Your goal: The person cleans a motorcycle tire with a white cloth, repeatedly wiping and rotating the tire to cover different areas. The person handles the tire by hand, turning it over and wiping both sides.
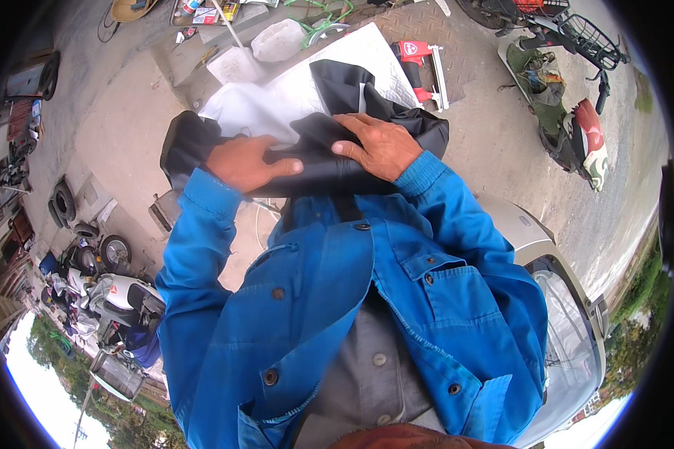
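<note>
A black leatherette sheet (337, 177) with white backing (258, 109) lies bunched in front of my body, folded over at its near side. My left hand (247, 163) grips it left of the middle, thumb pointing right along the fold; the other fingers are partly hidden by the material. My right hand (379, 147) holds the fold on the right, thumb and fingers pointing left. Whether something lies beneath the sheet is hidden. Beyond it, a red pneumatic stapler (421, 73) rests beside a white quilted panel (359, 62).
Pale blocks (279, 40) and green cord (328, 17) lie past the panel. A tray of supplies (205, 14) is at the far left. A bicycle with a basket (590, 42) stands far right, a vehicle (561, 314) behind my right arm. Tyres (62, 202) and scooters (118, 292) are to the left.
</note>
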{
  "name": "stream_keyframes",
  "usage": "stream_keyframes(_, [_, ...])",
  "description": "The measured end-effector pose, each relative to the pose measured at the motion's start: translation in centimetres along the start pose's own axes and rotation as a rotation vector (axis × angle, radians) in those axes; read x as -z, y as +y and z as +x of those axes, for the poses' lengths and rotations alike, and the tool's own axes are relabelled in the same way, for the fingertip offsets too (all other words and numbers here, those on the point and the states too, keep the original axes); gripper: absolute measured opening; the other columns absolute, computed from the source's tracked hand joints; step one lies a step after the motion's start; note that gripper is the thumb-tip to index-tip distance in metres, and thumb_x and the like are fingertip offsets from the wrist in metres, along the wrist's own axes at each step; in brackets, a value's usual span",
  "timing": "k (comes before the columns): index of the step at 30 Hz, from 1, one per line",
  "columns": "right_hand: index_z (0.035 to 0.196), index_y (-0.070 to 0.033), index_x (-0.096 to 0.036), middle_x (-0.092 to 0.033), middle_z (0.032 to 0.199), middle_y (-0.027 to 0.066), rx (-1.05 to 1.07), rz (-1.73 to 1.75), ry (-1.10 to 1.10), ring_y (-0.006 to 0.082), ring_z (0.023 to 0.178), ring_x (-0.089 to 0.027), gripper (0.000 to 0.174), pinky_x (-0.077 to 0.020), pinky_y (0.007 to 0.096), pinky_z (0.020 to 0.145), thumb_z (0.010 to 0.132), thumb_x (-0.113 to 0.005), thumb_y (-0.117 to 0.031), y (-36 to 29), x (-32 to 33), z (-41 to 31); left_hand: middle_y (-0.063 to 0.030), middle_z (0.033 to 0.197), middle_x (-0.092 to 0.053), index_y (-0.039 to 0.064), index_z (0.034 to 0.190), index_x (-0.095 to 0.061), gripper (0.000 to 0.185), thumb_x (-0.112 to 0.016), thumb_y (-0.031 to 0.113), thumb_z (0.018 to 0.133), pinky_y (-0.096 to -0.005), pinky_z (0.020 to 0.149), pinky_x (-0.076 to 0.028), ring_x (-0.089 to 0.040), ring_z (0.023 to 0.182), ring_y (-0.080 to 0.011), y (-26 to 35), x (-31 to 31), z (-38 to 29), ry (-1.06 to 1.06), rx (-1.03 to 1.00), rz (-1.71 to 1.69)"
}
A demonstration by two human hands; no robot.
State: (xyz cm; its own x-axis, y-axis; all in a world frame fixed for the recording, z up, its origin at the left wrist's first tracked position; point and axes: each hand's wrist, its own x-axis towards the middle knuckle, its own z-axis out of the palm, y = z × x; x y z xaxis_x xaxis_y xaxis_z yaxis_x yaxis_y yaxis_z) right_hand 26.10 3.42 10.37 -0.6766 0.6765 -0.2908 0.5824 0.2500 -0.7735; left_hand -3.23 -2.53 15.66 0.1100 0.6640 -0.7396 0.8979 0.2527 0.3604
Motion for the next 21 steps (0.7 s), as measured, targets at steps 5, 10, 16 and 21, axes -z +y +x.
stream_keyframes(5, [0.136, -0.007, -0.072, -0.075, 0.124, 0.0242, -0.287, -0.024, -0.450, 0.0431, 0.118, -0.070, 0.061, -0.0546, 0.0492, 0.102, 0.104, -0.062, -0.058, -1.5, 1.3, 0.3, -0.0163, 0.116, -0.076, 0.000, 0.127, -0.075, 0.051, -0.073, 0.044, 0.103, -0.0428, 0.096, -0.055, -0.070, 0.104, -0.0314, -3.5, -1.3, 1.8, -0.092, -0.058, -0.264])
stream_keyframes(10, [0.126, -0.003, -0.074, -0.075, 0.114, 0.0258, -0.147, 0.203, -0.264, 0.0456, 0.109, -0.069, 0.039, -0.0538, 0.0519, 0.097, 0.100, -0.074, -0.033, 1.6, -1.5, -1.3, -0.0106, 0.094, -0.074, 0.001, 0.114, -0.077, 0.032, -0.081, 0.028, 0.098, -0.0367, 0.081, -0.054, -0.067, 0.084, -0.0234, -2.6, -3.1, 1.2, -0.110, -0.122, -0.384])
stream_keyframes(16, [0.115, 0.000, -0.069, -0.074, 0.103, 0.0262, -0.148, 0.105, 0.025, 0.0486, 0.098, -0.069, 0.029, -0.0551, 0.0548, 0.085, 0.101, -0.072, -0.026, 0.5, -2.6, -2.8, -0.0182, 0.102, -0.076, 0.008, 0.104, -0.078, 0.023, -0.073, 0.030, 0.099, -0.0475, 0.089, -0.056, -0.071, 0.099, -0.0405, -3.2, -3.8, 2.1, -0.074, -0.106, -0.310])
stream_keyframes(21, [0.114, 0.002, -0.064, -0.068, 0.087, 0.0277, -0.150, 0.067, 0.072, 0.0502, 0.086, -0.067, 0.028, -0.0511, 0.0546, 0.075, 0.105, -0.070, -0.024, 0.5, -2.6, -2.7, -0.0174, 0.105, -0.076, 0.009, 0.104, -0.077, 0.021, -0.074, 0.029, 0.098, -0.0500, 0.090, -0.055, -0.070, 0.102, -0.0402, -2.6, -4.1, 2.5, 0.011, -0.092, 0.002])
